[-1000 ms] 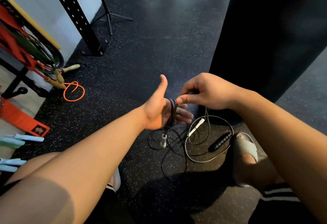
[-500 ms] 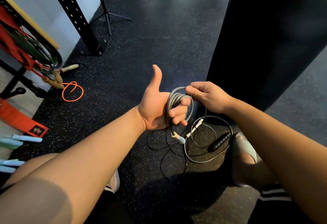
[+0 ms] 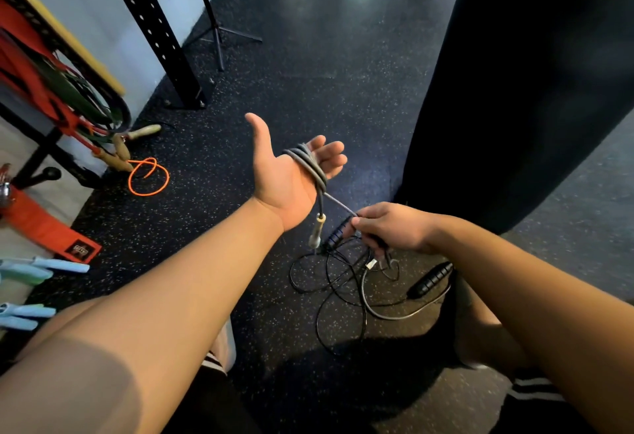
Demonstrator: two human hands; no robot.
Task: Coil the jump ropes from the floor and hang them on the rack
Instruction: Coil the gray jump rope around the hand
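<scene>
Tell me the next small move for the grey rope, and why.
Probably swing the right hand up and over the left hand to lay one more turn. The grey rope is already looped several times round that open palm, and the right hand pinches the strand running taut from the coil.

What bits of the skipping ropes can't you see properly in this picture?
All in the head view:
- grey rope: its turns behind the left hand are hidden by the palm and fingers.
- dark handle: its far end is covered by the right hand, which pinches the grey rope.
- floor tangle: thin black cords on a dark floor, partly under the right forearm, so the rope count is unclear.
- rack: cut off by the left edge, so free hooks are unseen.
</scene>
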